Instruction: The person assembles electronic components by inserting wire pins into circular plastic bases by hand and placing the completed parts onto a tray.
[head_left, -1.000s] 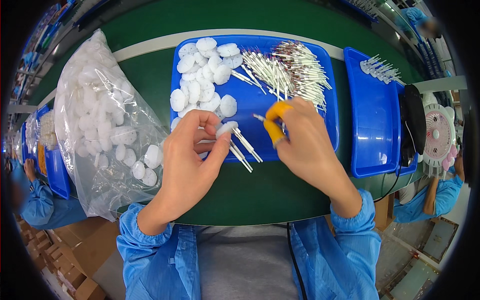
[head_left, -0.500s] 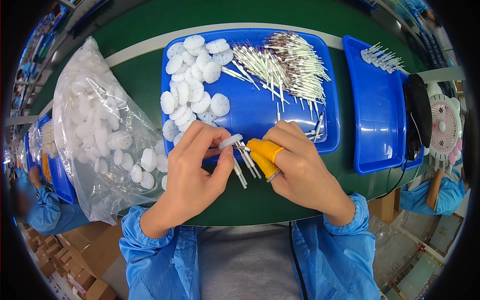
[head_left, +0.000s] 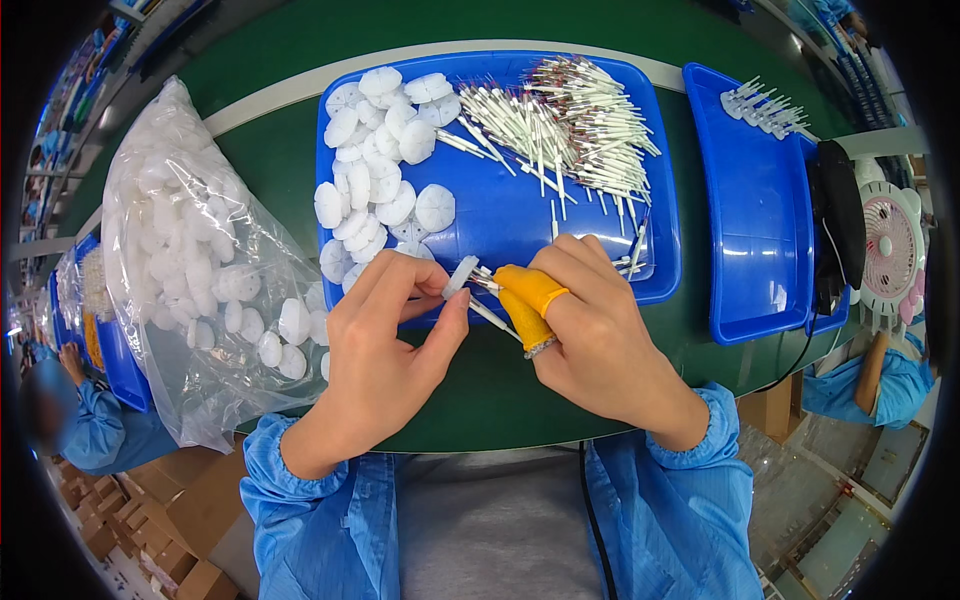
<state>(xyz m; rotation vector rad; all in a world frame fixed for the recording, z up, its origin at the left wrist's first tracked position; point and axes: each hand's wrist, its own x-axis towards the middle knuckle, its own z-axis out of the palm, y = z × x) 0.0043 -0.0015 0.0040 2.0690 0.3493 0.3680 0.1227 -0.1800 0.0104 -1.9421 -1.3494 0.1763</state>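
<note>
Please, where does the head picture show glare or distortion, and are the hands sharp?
Head view: the table's near edge looks bowed, and the image corners are black; head view: glints streak the bag, and a pale reflection lies on the right tray; head view: left hand and right hand look fairly sharp, but where the pins meet the disc is hard to see.

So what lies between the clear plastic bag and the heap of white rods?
Head view: green tabletop, the blue tray's left rim, then white discs.
</note>
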